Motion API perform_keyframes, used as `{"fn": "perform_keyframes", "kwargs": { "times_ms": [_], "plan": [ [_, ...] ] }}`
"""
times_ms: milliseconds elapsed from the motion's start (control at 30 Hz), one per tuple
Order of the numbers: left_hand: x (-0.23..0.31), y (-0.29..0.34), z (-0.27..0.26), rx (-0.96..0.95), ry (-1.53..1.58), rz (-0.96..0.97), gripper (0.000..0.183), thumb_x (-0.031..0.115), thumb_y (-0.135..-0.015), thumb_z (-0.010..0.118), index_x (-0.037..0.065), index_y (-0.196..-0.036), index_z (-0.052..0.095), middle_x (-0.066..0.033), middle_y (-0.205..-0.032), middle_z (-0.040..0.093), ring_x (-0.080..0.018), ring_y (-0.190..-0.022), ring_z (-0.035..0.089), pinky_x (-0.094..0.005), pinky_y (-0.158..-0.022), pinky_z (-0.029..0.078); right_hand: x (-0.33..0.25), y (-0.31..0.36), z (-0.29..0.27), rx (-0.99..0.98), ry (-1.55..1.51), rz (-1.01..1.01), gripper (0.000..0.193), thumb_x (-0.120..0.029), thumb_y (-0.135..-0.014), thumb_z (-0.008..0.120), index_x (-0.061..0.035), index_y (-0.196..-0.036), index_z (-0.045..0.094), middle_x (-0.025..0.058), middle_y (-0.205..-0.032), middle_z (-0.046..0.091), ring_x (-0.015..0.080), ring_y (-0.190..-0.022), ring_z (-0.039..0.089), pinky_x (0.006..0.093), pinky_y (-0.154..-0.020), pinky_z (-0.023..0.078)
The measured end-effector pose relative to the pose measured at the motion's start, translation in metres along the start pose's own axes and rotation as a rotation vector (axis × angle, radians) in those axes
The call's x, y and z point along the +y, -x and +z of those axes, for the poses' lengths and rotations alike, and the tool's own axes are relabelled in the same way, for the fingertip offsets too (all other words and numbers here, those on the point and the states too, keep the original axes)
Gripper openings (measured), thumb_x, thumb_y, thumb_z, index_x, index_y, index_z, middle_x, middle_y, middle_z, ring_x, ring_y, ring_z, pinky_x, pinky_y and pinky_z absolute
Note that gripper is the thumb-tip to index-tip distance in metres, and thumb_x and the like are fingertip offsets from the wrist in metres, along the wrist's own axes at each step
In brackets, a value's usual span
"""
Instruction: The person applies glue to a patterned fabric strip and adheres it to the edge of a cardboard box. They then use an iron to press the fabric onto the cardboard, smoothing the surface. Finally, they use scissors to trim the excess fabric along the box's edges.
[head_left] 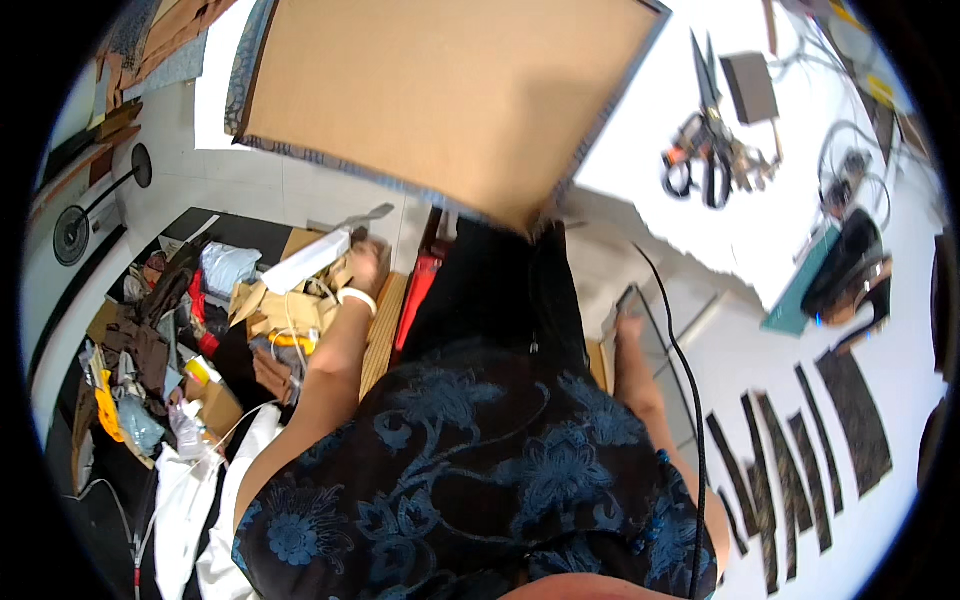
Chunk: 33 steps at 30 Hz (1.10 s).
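Observation:
My left hand [370,265], a pale bangle [357,298] at its wrist, is low at my left and blurred by motion. Beside it are a white strip [308,262] and a grey, blade-like piece [370,214]; whether the hand grips either cannot be made out. My right hand [628,326] hangs low at my right, close to a dark-edged thing [631,297], its fingers unclear. Ahead of me a large tan board [440,90] with dark patterned fabric round its edges lies on the white table [650,170], one corner pointing at me.
Black-handled scissors [708,120] and a dark block [749,88] lie on the table at right. Scraps and bags, among them brown paper [285,310], crowd the left. Dark fabric strips [780,460] lie at lower right. A black cable [690,380] crosses beside my right arm.

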<state>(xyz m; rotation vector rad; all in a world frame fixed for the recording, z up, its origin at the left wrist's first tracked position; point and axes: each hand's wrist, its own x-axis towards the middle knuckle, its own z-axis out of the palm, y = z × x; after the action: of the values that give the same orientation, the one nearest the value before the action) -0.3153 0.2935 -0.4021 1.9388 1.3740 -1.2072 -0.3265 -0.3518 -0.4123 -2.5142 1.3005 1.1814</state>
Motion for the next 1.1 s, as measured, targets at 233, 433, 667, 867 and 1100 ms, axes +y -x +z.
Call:
{"fn": "perform_keyframes", "kwargs": {
  "times_ms": [233, 433, 667, 867, 1100],
  "plan": [
    [0.051, -0.019, 0.080, -0.333, 0.071, 0.146, 0.067, 0.052, -0.100, 0.049, 0.001, -0.144, 0.047, -0.0226, -0.140, 0.054, -0.0389, -0.118, 0.058, -0.0438, -0.106, 0.044, -0.060, -0.003, 0.149, -0.860, -0.489, 0.106, 0.059, -0.042, -0.097, 0.057, -0.0107, -0.146, 0.049, 0.0129, -0.134, 0.059, 0.0248, -0.115, 0.057, 0.0440, -0.092, 0.046],
    [0.043, -0.033, 0.082, -0.427, 0.119, 0.160, 0.063, 0.052, -0.102, 0.046, 0.003, -0.142, 0.050, -0.0199, -0.137, 0.058, -0.0354, -0.114, 0.060, -0.0419, -0.104, 0.045, -0.097, -0.009, 0.146, -1.009, -0.387, 0.149, 0.053, -0.047, -0.099, 0.051, -0.0134, -0.140, 0.053, 0.0055, -0.126, 0.061, 0.0216, -0.106, 0.055, 0.0458, -0.089, 0.043],
    [0.068, -0.089, 0.063, -0.553, 0.331, 0.287, 0.059, 0.051, -0.103, 0.042, 0.006, -0.139, 0.054, -0.0167, -0.133, 0.062, -0.0315, -0.110, 0.063, -0.0396, -0.102, 0.047, -0.127, -0.066, 0.119, -0.951, -0.552, -0.092, 0.048, -0.053, -0.101, 0.044, -0.0130, -0.121, 0.062, 0.0007, -0.096, 0.063, 0.0157, -0.074, 0.052, 0.0368, -0.066, 0.041],
    [0.064, -0.156, 0.034, -0.760, 0.729, 0.448, 0.057, 0.051, -0.105, 0.039, 0.008, -0.137, 0.057, -0.0139, -0.130, 0.065, -0.0281, -0.106, 0.066, -0.0377, -0.100, 0.048, -0.188, -0.018, 0.042, -0.629, -0.395, -0.482, 0.041, -0.042, -0.099, 0.051, -0.0087, -0.117, 0.066, 0.0075, -0.092, 0.067, 0.0174, -0.080, 0.059, 0.0324, -0.077, 0.047],
    [0.033, -0.153, -0.035, 0.125, 0.950, 0.726, 0.025, 0.026, -0.102, 0.057, 0.003, -0.109, 0.067, -0.0051, -0.096, 0.069, -0.0149, -0.085, 0.065, -0.0301, -0.078, 0.054, -0.125, 0.021, -0.059, 0.474, -0.689, -0.662, 0.030, -0.021, -0.101, 0.052, -0.0008, -0.084, 0.065, 0.0077, -0.072, 0.066, 0.0170, -0.063, 0.059, 0.0350, -0.063, 0.049]
  ]
}}
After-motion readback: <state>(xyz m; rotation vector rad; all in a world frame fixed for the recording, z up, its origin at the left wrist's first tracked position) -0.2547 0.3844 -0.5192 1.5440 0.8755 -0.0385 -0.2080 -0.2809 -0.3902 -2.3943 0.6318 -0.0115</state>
